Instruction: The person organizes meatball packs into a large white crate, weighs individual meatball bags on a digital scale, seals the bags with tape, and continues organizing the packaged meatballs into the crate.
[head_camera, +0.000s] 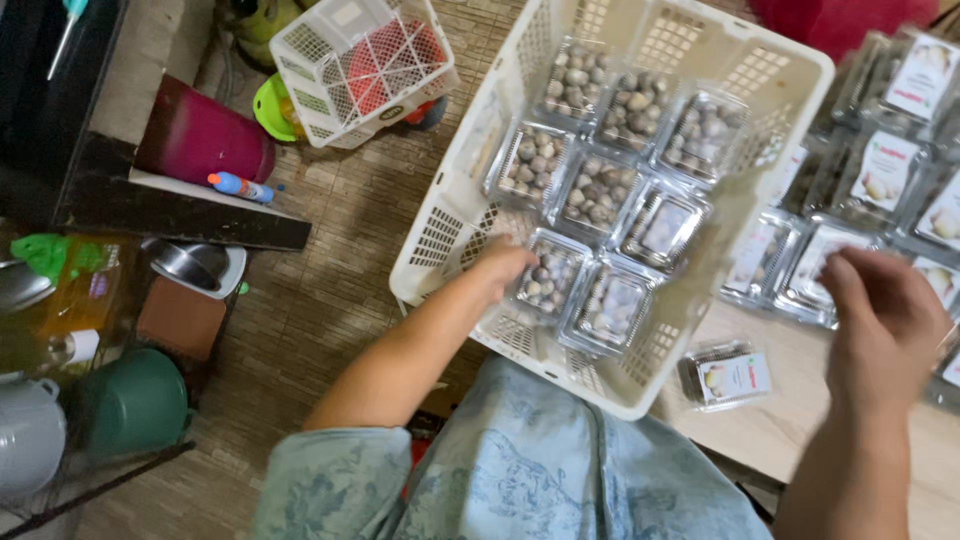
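Nearest: lap in pale blue patterned cloth, cream plastic basket (780, 75) resting on it, near corner over the knee. Left hand (500, 268) inside the basket at its near-left side, fingers closed on a clear plastic box of small brown-grey round pieces (548, 278). Seven similar clear boxes packed in rows beside and beyond it. Right hand (885, 325) above the wooden counter (780, 425) at right, fingers loosely curled, holding nothing, blurred. One labelled clear box (725, 375) alone on the counter just left of that hand. Farther right: more labelled boxes (880, 170) spread out, blurred. Far left on the floor: small white basket (350, 60), magenta container (200, 135).
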